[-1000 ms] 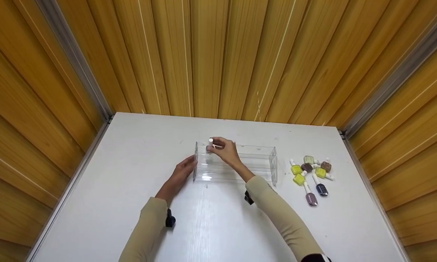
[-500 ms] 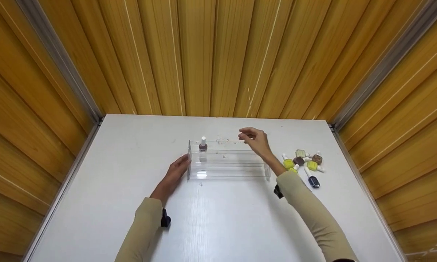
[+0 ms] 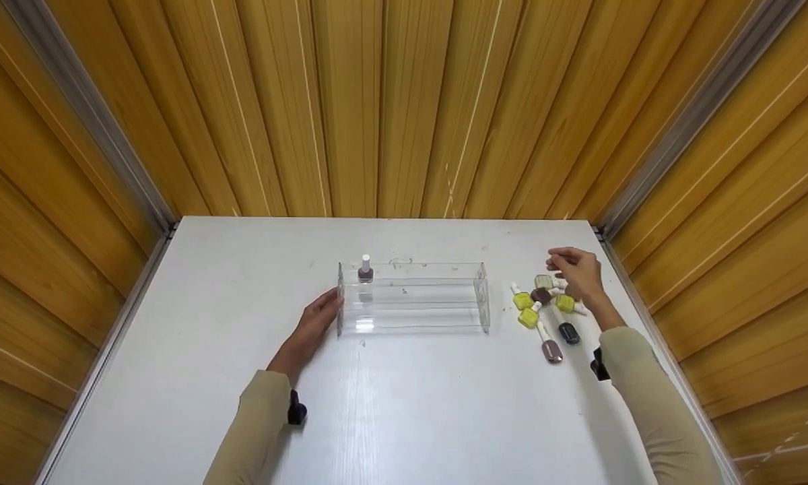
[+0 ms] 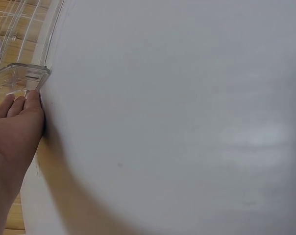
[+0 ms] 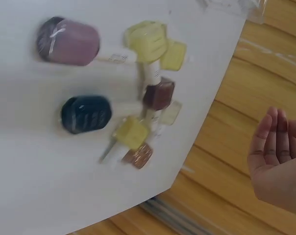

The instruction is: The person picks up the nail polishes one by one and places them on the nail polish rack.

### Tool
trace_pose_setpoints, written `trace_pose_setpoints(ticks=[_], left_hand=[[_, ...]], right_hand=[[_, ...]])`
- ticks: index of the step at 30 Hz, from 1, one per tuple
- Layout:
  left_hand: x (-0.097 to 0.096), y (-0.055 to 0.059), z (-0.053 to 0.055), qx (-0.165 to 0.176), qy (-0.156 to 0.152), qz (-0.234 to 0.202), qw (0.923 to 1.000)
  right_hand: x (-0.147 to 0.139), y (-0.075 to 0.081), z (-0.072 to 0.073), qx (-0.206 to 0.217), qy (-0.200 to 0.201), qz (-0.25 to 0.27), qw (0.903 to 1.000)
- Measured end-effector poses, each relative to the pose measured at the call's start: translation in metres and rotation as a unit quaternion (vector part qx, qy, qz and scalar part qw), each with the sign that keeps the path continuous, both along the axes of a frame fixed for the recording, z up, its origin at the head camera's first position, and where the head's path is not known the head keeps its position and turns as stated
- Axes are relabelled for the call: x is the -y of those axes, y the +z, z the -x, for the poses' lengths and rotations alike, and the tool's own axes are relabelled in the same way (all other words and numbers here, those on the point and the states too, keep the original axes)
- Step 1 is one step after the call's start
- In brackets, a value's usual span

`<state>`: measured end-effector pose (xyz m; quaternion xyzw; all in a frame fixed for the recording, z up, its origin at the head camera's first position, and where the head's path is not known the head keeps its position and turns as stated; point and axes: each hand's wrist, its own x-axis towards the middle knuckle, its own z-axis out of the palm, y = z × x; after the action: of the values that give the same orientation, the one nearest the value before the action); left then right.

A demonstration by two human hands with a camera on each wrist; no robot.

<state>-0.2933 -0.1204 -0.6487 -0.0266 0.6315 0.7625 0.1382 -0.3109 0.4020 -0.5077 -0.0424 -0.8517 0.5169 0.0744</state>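
Observation:
A clear tiered acrylic rack (image 3: 483, 300) stands at the middle of the table. On its top tier, at the left end, a dark mauve nail polish bottle (image 3: 365, 274) with a white cap stands upright. My left hand (image 3: 315, 320) rests its nearly straight fingers against the rack's left end panel, as the left wrist view also shows. My right hand (image 3: 581, 276) hovers over the far side of a group of nail polish bottles, holding nothing, fingers loosely bent. Among them lie a dusty purple bottle (image 3: 552, 351), a dark blue bottle (image 3: 569, 333) and a yellow bottle (image 3: 528, 317).
A dark brown bottle (image 3: 541, 296), a pale green bottle (image 3: 543, 281) and, in the right wrist view, a glittery copper bottle (image 5: 140, 156) lie in the same group, right of the rack. The white table (image 3: 404, 417) is bounded by wood-patterned walls (image 3: 390, 114).
My right hand has let go of the mauve bottle on the top tier and moved right to the bottle group. My left hand has stayed at the rack's left end.

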Motion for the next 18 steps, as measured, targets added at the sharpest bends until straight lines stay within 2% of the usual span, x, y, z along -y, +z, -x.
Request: trace_pose_setpoints(ticks=[4, 8, 10, 18], left_hand=[[0.001, 0.002, 0.001, 0.013, -0.002, 0.007, 0.9999], [0.003, 0.001, 0.000, 0.015, -0.006, 0.007, 0.9999], [0.002, 0.000, 0.001, 0.011, -0.009, 0.005, 0.9999], [0.001, 0.001, 0.001, 0.012, -0.008, 0.011, 0.9998]], right_hand=[[-0.030, -0.016, -0.013, 0.053, 0.001, -0.034, 0.9980], [-0.045, -0.034, -0.025, 0.106, 0.015, -0.085, 0.9906], [-0.049, -0.042, -0.029, 0.114, 0.013, -0.107, 0.9875], [-0.052, -0.071, -0.042, 0.132, -0.020, -0.137, 0.9815]])
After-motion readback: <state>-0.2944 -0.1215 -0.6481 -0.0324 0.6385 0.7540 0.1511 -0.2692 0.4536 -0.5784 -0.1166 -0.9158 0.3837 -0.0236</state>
